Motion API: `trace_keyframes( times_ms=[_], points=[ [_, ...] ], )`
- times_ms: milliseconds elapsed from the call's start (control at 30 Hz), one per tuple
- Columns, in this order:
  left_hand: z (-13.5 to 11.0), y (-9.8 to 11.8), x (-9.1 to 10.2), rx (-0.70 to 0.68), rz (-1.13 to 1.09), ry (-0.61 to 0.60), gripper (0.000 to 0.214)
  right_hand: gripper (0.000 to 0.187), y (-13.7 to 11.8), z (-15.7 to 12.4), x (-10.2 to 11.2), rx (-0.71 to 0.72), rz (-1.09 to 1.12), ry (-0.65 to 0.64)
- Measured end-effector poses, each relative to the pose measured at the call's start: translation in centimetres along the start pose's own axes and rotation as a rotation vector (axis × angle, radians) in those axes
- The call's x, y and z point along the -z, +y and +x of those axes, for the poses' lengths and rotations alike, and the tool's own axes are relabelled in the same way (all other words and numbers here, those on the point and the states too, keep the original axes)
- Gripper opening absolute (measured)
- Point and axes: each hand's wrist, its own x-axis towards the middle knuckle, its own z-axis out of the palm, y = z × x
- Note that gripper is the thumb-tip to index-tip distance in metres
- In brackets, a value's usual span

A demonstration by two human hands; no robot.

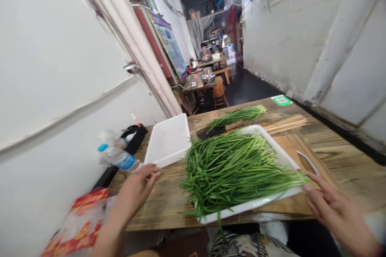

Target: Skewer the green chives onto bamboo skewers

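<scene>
A heap of long green garlic chives (232,168) fills a white tray (218,216) on the wooden table, leaves to the left and pale stem ends to the right. At the tray's right edge, my right hand (334,204) has its thumb and forefinger closed around the stem ends of some chives. My left hand (144,180) is by the near corner of a second white tray (169,138), which has nothing in it. Its fingers are loosely bent and a little apart, holding nothing I can see. Whether it touches that tray's rim, I cannot tell.
Behind the heap lie a smaller chive bunch (238,115), a knife (211,131) and thin wooden skewers (286,123). A cutting board (283,142) extends under the full tray. On the left are a water bottle (123,160), a black box (137,138) and a red-printed bag (80,225).
</scene>
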Motion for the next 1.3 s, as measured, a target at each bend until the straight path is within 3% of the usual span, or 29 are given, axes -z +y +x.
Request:
trace_keyframes(
  times_ms=[100,200,267,333,433,533,633,733,867,933,1067,1300],
  points=[
    [2.5,4.8,1.5,-0.163,0.002,-0.021,0.034,0.059,-0.6,-0.5,-0.5,0.079,0.066,0.024],
    [5.1,12.5,0.8,-0.455,0.024,-0.145,0.031,0.055,-0.7,-0.4,-1.0,0.116,0.142,-0.003],
    [6.3,18.1,-1.0,-0.607,0.045,-0.206,0.032,0.052,-0.5,-0.4,-1.2,0.144,0.193,0.003],
    [7.3,22.6,-3.6,-0.695,0.069,-0.190,0.030,0.049,-0.4,-0.4,-1.3,0.156,0.198,0.004],
    [8.8,26.5,-7.5,-0.727,0.114,-0.188,0.029,0.047,-0.2,-0.4,-1.4,0.170,0.223,-0.011],
    [10.0,27.4,-9.6,-0.688,0.116,-0.195,0.026,0.046,0.3,-0.3,-1.6,0.174,0.270,-0.035],
    [9.8,27.3,-9.9,-0.663,-0.002,-0.187,0.023,0.044,0.5,-0.1,-1.7,0.183,0.301,-0.031],
    [8.2,27.2,-10.0,-0.597,-0.295,-0.174,0.023,0.041,0.3,0.0,-1.8,0.191,0.321,-0.028],
    [6.2,27.3,-10.9,-0.365,-0.753,-0.350,0.027,0.040,0.2,-0.2,-1.9,0.192,0.374,-0.039],
    [5.8,27.5,-11.6,-0.257,-0.872,-0.368,0.026,0.041,0.2,-0.4,-2.0,0.187,0.395,-0.033],
    [5.9,28.0,-12.3,-0.173,-0.976,-0.364,0.027,0.040,0.3,-0.6,-2.0,0.181,0.395,-0.027],
    [5.8,28.0,-12.2,-0.157,-1.012,-0.351,0.026,0.040,0.1,-0.7,-2.0,0.175,0.426,-0.044]
  ],
)
